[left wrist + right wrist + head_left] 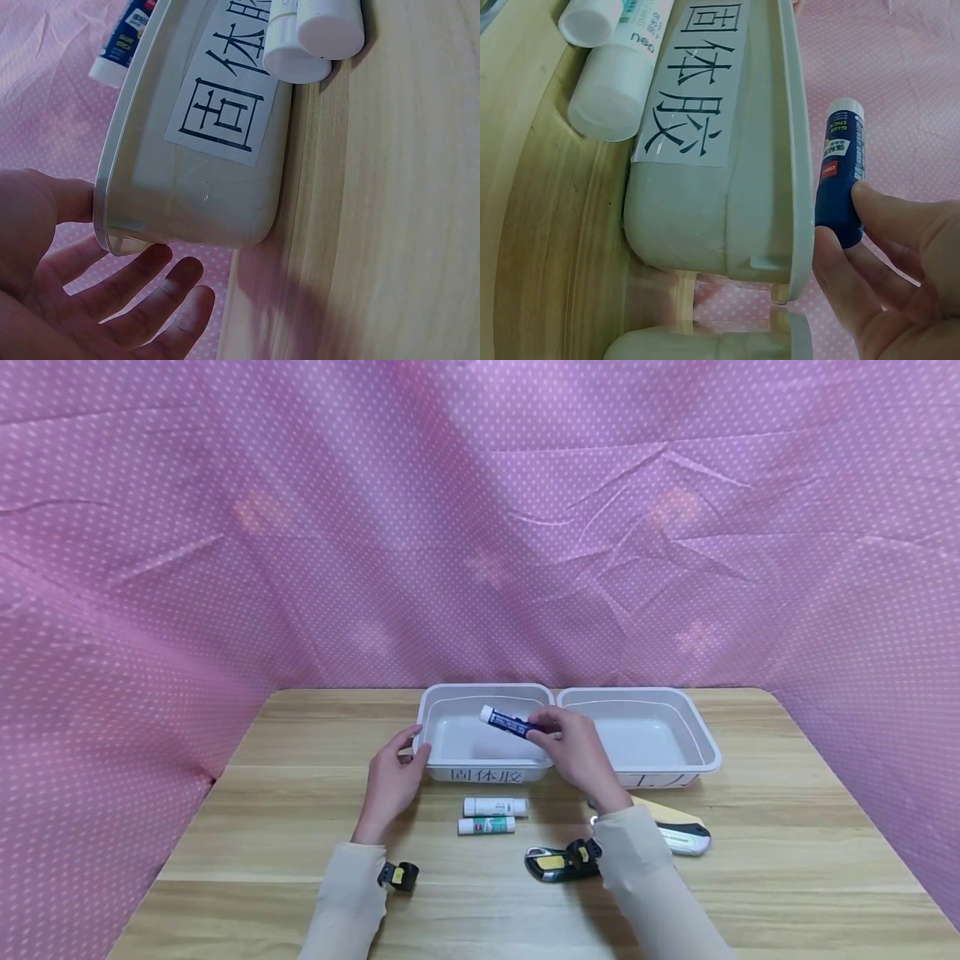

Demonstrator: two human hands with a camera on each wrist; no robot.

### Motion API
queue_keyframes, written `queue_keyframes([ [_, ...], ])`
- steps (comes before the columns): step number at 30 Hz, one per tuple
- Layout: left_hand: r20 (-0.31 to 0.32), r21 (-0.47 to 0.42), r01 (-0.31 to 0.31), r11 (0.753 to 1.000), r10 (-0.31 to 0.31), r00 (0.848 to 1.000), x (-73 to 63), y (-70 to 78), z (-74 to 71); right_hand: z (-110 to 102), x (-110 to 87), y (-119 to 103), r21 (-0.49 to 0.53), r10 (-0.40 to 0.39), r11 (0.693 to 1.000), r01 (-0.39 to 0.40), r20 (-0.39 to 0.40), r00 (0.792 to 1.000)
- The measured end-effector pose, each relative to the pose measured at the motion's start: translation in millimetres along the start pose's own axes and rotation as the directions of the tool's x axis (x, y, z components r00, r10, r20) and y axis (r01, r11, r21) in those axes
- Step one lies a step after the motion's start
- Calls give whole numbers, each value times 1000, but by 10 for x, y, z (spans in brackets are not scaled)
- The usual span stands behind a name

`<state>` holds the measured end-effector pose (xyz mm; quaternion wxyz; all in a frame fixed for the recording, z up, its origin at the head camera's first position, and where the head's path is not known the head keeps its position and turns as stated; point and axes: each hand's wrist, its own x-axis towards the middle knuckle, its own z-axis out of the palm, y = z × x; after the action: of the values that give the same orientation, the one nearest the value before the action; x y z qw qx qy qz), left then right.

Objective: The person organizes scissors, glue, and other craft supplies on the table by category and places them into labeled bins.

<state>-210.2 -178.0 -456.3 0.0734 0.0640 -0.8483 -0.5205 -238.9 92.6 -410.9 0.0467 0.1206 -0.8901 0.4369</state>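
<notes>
A blue glue stick [508,722] with a white cap is pinched between the thumb and fingers of my right hand [573,747], above the left white plastic box [483,763]. The right wrist view shows the same glue stick [843,169] beside the box's rim, cap pointing away from the hand. My left hand [393,781] holds the left end of that box at its front corner, the thumb on the rim [103,191] and the other fingers loosely spread beneath. Two white-capped glue sticks, one white [495,807] and one green-and-white [487,826], lie in front of the box.
A second white box [701,752] with a partly hidden label stands directly right of the first. A yellow-and-black utility knife [551,862] and a larger yellow-and-white one [686,835] lie near my right forearm, partly covered. Pink dotted cloth [480,527] hangs around the wooden table [300,810].
</notes>
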Motion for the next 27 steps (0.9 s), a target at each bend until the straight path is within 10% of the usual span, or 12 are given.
queue_keyframes([
  [27, -2, -1, -12, 1000, 12, 1000, 47, -1, -2, 23, 25, 9, -29, 46, 999, -46, 9, 999],
])
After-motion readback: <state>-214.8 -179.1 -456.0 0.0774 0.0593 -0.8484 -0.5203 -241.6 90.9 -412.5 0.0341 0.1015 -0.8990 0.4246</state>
